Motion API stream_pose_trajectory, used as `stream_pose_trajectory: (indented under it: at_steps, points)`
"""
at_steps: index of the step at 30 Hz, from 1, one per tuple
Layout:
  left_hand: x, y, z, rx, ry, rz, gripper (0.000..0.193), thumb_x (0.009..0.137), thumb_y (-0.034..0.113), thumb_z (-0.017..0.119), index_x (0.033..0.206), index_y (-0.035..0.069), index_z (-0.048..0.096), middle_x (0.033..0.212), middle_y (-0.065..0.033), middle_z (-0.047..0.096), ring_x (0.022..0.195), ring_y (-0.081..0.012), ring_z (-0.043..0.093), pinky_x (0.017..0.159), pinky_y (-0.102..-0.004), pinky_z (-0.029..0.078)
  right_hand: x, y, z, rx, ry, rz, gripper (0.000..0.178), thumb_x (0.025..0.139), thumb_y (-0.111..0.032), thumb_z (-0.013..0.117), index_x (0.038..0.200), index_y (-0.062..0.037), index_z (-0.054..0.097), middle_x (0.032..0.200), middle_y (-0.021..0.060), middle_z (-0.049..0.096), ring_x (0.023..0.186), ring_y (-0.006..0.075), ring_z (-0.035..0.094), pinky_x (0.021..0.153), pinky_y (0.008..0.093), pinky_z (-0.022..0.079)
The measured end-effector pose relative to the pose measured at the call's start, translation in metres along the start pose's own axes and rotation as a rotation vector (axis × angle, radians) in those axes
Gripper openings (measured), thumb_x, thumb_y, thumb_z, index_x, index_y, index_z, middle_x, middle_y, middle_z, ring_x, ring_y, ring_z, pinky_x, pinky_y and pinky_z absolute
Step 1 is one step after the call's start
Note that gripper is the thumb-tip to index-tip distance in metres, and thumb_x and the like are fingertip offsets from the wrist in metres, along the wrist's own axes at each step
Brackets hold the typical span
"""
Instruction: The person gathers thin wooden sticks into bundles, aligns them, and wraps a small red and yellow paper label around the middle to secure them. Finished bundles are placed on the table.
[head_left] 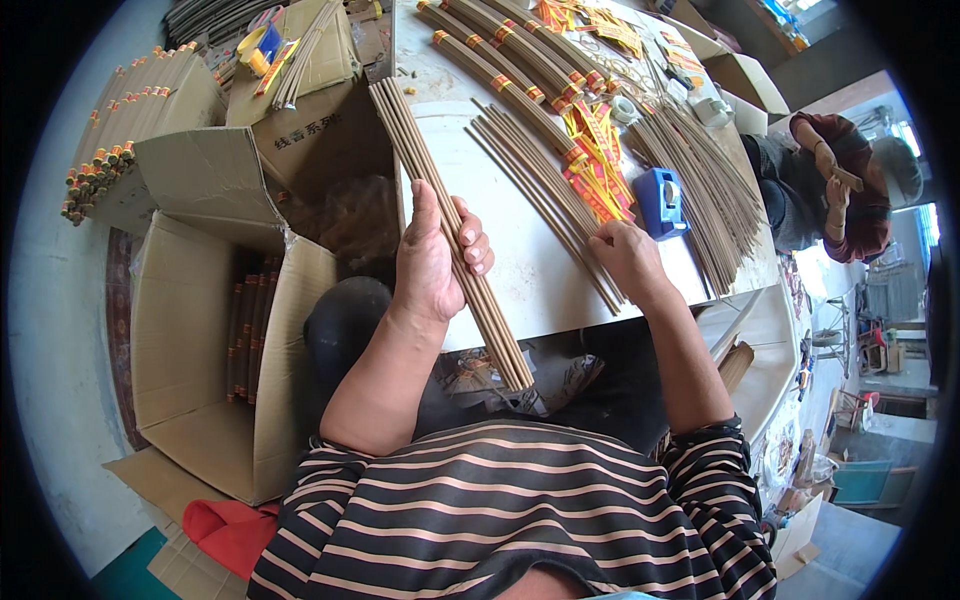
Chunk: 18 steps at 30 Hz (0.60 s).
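My left hand [430, 262] is wrapped round a bundle of long brown incense sticks [402, 132], which slants over the table's near edge with its lower end above my lap. My right hand [632, 262] is closed, its fingertips down at the near end of some loose incense sticks [535, 185]. Whether it pinches a stick or something else is hidden by the fingers. Just beyond it lies a heap of red and yellow paper labels [597, 150]. A blue tape dispenser [661, 203] stands to the right of that hand.
Finished bundles with labelled bands [520, 50] lie along the table's far side. More loose sticks [700, 180] spread at the right. An open cardboard box [190, 330] holding bundles stands at my left, with stacked bundles [130, 110] behind. Another person [840, 185] works at the far right.
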<state>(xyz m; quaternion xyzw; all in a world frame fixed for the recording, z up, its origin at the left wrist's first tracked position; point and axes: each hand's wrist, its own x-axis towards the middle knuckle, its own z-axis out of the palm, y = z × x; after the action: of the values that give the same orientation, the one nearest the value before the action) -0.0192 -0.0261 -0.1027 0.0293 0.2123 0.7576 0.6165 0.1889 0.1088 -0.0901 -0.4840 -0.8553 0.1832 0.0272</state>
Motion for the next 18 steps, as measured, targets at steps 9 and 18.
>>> stream_pose_trajectory:
  at_steps: [9, 18]
  points:
    - [-0.0021, 0.0008, 0.0007, -0.015, 0.005, 0.011, 0.046, 0.084, 0.059, 0.047, 0.082, 0.013, 0.050, 0.057, 0.0009, 0.043, 0.046, -0.0106, 0.042, 0.042, -0.0234, 0.036, -0.0038, -0.0015, -0.0049, 0.145, 0.003, 0.023, 0.022, 0.079, -0.023, 0.059, 0.081, -0.0011, 0.063, 0.079, 0.0192, 0.063, 0.079, 0.0340, 0.061, 0.071, 0.0392, 0.047]
    - [-0.0033, 0.0006, 0.0016, 0.001, 0.011, 0.031, 0.046, 0.086, 0.058, 0.045, 0.082, 0.012, 0.050, 0.058, 0.0012, 0.044, 0.046, -0.0095, 0.042, 0.042, -0.0226, 0.036, -0.0022, -0.0006, 0.0035, 0.143, 0.118, -0.010, 0.021, 0.079, -0.019, 0.060, 0.080, 0.0021, 0.060, 0.074, 0.0171, 0.062, 0.073, 0.0274, 0.062, 0.067, 0.0349, 0.047]
